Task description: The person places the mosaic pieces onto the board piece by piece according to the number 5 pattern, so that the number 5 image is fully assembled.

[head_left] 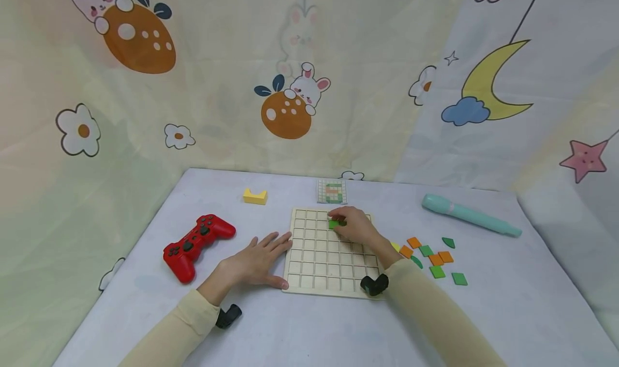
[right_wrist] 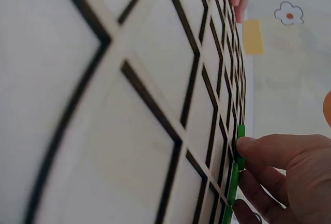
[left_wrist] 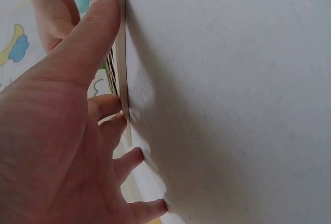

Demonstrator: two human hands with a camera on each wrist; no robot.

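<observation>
A square wooden grid board (head_left: 316,259) lies on the white table, with green tiles (head_left: 333,224) in its far rows. Over that part of the board, my right hand (head_left: 357,226) pinches a green tile (right_wrist: 241,131) with thumb and fingertips. Another green tile (right_wrist: 234,182) sits right beside it, close under the fingers. My left hand (head_left: 258,260) is spread flat at the board's left side. In the left wrist view, its thumb (left_wrist: 103,14) and nearer fingertips touch the board's edge (left_wrist: 122,53), while the other fingers rest on the table.
Loose orange tiles (head_left: 414,242) and green tiles (head_left: 459,279) lie right of the board. A pattern card (head_left: 332,191) and a yellow block (head_left: 255,196) are behind it. A red game controller (head_left: 198,246) lies left, a teal tapered cylinder (head_left: 471,215) at the back right.
</observation>
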